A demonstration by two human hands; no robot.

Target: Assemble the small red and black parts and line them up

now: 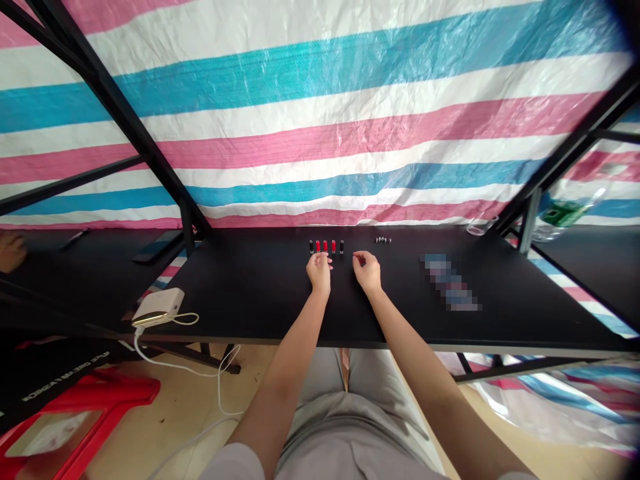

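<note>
A short row of small red and black upright pieces (326, 247) stands on the black table (260, 293) near its far edge. My left hand (319, 269) rests just in front of the row, fingers curled, with a small red piece at its fingertips. My right hand (367, 268) lies a little to the right, fingers curled into a pinch on something tiny I cannot make out. A cluster of small dark metal bits (383, 240) lies further right, near the far edge.
A white power bank (159, 307) with a cable sits on the table's left corner. A blurred flat object (453, 290) lies on the right. A phone (157, 246) and pen (74, 239) rest on the left table. Another person's hand (11, 251) shows at far left. Red stool (75, 413) below.
</note>
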